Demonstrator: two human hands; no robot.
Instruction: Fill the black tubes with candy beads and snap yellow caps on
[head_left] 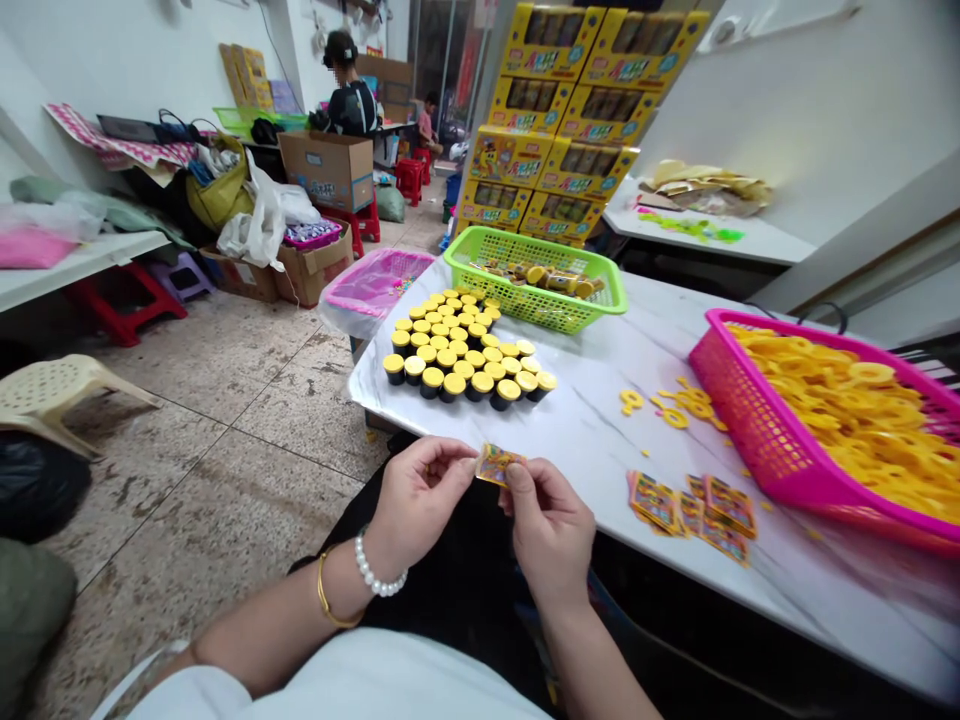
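Between my two hands, just off the table's front edge, is a small colourful printed label [498,464]. The fingertips of my left hand [420,500] pinch its left end. My right hand [551,525] grips its right end, with the thumb lying over the front. More printed labels [697,510] of the same kind lie in loose piles on the table to the right. Beyond my hands, several small black tubs with yellow lids [457,350] stand upright in a close group.
A green basket [540,310] behind the tubs holds yellow-and-brown pieces. At right, a pink basket [795,460] is heaped with yellow plastic rings; a few loose rings [675,405] lie beside it. A pink lined bin [375,285] stands left of the table. Yellow boxes [555,120] are stacked behind.
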